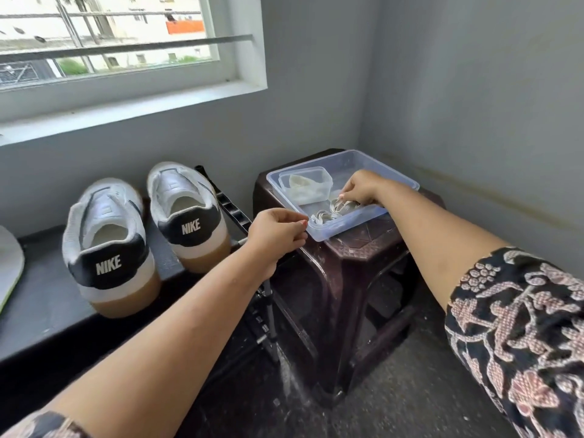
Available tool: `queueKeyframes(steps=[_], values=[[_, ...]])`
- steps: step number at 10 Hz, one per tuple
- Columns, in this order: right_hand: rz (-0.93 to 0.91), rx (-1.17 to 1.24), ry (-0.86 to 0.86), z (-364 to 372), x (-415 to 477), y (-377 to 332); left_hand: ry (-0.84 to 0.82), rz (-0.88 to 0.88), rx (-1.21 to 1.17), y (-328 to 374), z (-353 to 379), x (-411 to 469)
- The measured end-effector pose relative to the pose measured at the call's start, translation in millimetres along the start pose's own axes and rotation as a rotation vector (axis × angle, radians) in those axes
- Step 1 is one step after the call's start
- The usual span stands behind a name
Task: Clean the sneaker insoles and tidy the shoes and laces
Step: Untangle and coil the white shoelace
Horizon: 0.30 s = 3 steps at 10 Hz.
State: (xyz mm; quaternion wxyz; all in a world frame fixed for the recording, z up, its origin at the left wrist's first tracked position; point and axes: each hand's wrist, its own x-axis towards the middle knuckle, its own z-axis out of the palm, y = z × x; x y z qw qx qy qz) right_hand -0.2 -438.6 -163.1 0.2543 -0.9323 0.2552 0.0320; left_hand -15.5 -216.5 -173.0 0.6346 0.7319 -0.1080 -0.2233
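Shoes: two sneakers [107,245] stand side by side on the dark shelf [38,298] under the window, heels toward me. I see no laces on them from here.
Insoles: something pale lies inside each heel, so I'd guess the insoles are back in. Whether they are clean, I can't tell.
Laces: white laces [331,210] sit in loose coils in the clear tray [410,184] on the brown stool [347,257], beside a small clear tub [305,181].
Right hand: the right hand [360,188] reaches into the tray, fingertips pinched on one coil.
Left hand: the left hand [278,230] hangs at the tray's near corner, fingers curled and thumb against forefinger. Whether it pinches a lace end, the rim or nothing, I can't make out.
Done, by my reckoning: shoes lined up, laces gathered in the tray.
Left, by my reckoning: finish sorting the laces. Threading them back may also remain.
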Motion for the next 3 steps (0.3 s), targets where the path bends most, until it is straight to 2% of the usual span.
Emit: queueKeyframes(steps=[2,3], values=[[-0.026,-0.346,0.079,9.2,-0.9,0.4,0.042,0.016,-0.009,0.7,-9.1,-2.0],[-0.038,-0.438,0.172,8.2,-6.5,-3.2,0.053,0.021,0.003,4.4,-12.1,-6.4]])
